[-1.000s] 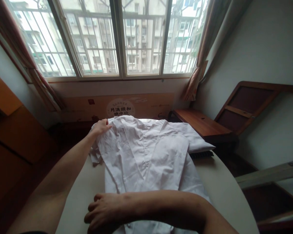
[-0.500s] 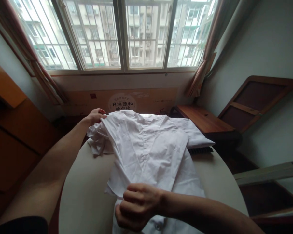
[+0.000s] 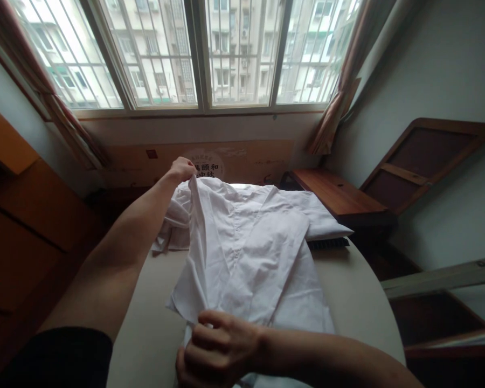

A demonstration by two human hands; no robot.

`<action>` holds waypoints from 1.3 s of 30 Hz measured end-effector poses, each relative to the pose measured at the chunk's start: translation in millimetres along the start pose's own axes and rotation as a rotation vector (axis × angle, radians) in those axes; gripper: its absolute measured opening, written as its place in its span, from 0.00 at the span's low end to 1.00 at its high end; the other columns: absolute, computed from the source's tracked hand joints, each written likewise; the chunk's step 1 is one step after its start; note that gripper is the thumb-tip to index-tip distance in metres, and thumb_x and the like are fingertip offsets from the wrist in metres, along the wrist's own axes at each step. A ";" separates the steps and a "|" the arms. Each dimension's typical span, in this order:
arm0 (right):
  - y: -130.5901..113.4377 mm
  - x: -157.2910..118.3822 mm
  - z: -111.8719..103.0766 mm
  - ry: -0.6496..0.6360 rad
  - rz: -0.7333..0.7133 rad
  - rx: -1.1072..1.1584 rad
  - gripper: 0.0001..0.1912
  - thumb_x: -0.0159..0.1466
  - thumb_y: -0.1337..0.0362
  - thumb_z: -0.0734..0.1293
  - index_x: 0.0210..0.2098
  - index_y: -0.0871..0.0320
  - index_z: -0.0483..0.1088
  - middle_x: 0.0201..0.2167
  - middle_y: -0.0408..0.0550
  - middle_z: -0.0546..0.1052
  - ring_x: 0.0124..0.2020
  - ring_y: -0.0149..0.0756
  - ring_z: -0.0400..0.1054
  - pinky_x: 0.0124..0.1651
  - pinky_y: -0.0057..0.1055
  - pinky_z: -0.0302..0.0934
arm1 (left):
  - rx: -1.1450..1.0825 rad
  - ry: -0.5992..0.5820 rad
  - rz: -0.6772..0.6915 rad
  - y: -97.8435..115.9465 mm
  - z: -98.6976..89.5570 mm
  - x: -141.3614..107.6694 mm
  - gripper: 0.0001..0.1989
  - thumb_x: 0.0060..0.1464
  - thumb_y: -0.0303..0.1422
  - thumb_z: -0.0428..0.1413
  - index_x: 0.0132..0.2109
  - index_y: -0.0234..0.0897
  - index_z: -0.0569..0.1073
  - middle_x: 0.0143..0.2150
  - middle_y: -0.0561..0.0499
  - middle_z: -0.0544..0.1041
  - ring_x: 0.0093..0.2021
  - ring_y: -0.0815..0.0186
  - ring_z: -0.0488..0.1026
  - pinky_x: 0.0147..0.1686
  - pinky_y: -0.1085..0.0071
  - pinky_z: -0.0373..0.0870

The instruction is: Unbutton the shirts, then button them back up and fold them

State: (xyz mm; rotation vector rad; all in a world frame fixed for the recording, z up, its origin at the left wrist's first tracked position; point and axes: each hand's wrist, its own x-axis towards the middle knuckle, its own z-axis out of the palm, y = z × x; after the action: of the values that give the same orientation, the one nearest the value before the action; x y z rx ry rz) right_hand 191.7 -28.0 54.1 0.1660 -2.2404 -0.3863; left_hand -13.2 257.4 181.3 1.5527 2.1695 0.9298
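Note:
A white button-up shirt [image 3: 250,248] lies spread over a pale round table [image 3: 359,302], its sleeves laid inward across the front. At the far left, my left hand [image 3: 184,168] pinches the shirt's edge near the shoulder and holds that cloth raised. My right hand [image 3: 220,347] is closed on the cloth at the near left part of the shirt; its fingertips are partly hidden. More white cloth [image 3: 327,215] lies under the shirt's far end, with a dark ridged object [image 3: 329,244] beneath it at the right.
A barred window [image 3: 202,54] fills the far wall, with curtains [image 3: 327,124] at its sides. Below it stands a printed board [image 3: 242,156]. A wooden bench [image 3: 339,191] is beyond the table at right; orange cabinets [image 3: 20,242] stand at left.
My left hand has moved up and to the right, lifting the shirt's left edge with it. My right hand has shifted slightly left and down, still closed on the cloth.

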 end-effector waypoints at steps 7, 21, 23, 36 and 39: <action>-26.2 -34.4 -37.9 -0.182 0.375 -0.195 0.06 0.60 0.72 0.61 0.34 0.62 0.69 0.21 0.43 0.66 0.22 0.31 0.58 0.30 0.32 0.54 | 0.090 -0.110 0.242 48.6 97.9 -23.3 0.09 0.47 0.29 0.58 0.36 0.26 0.76 0.31 0.45 0.77 0.34 0.68 0.72 0.37 0.74 0.64; -28.8 -83.6 -42.3 -0.394 0.988 0.461 0.40 0.48 0.51 0.73 0.55 0.57 0.60 0.53 0.59 0.63 0.51 0.50 0.59 0.50 0.45 0.57 | -0.213 -0.408 0.657 -88.7 53.5 -164.8 0.26 0.52 0.49 0.53 0.50 0.35 0.70 0.49 0.43 0.74 0.45 0.59 0.71 0.44 0.64 0.67; -23.2 -79.4 -39.0 -0.233 1.316 0.715 0.51 0.43 0.46 0.74 0.60 0.55 0.52 0.60 0.61 0.55 0.55 0.52 0.57 0.52 0.46 0.58 | -0.179 -0.544 0.669 -110.2 46.6 -197.0 0.31 0.48 0.50 0.57 0.55 0.37 0.67 0.52 0.42 0.71 0.47 0.58 0.70 0.46 0.63 0.67; 26.6 6.0 -40.3 -0.012 1.197 0.806 0.15 0.56 0.67 0.68 0.44 0.57 0.68 0.32 0.45 0.75 0.31 0.30 0.68 0.37 0.27 0.63 | -0.072 -0.090 0.864 -174.1 11.3 -245.2 0.10 0.54 0.28 0.54 0.25 0.36 0.66 0.31 0.50 0.71 0.36 0.66 0.67 0.40 0.68 0.65; 4.3 28.6 -33.0 -0.246 0.698 1.254 0.16 0.59 0.62 0.68 0.46 0.58 0.68 0.38 0.48 0.76 0.38 0.30 0.71 0.42 0.24 0.63 | 0.037 0.014 0.739 -207.1 -5.9 -251.9 0.08 0.54 0.26 0.50 0.26 0.36 0.67 0.32 0.49 0.72 0.37 0.65 0.68 0.41 0.66 0.66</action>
State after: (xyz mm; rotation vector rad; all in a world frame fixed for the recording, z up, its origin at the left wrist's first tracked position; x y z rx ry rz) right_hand 198.7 -38.2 96.2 -0.0362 -2.2724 1.4428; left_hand -74.9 -18.9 19.5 2.4296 1.6128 1.0887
